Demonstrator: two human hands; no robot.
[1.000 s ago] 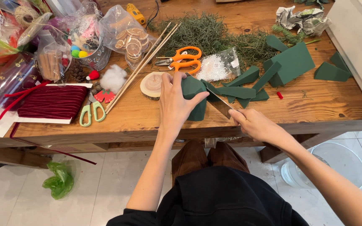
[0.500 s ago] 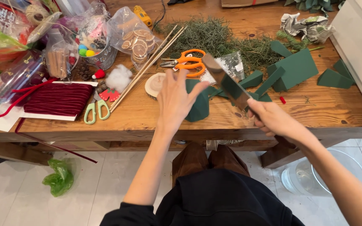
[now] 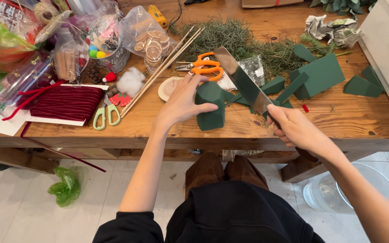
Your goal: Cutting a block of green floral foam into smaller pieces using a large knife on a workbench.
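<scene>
Gripping a large knife (image 3: 244, 81) in a closed fist, the right hand (image 3: 296, 128) sits near the table's front edge (image 3: 248, 140), blade angled up and away over the green scraps. Just left, the left hand (image 3: 181, 102) steadies a dark green foam block (image 3: 210, 105) standing upright, thumb against its front face and fingers spread loosely around its side. Beyond lie orange scissors (image 3: 203, 67), greenery (image 3: 235, 38) and cut foam pieces (image 3: 320, 74), leaving little bare wood.

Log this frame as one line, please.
left hand: steadies upright green foam block | right hand: holds knife, blade raised | wooden table
</scene>
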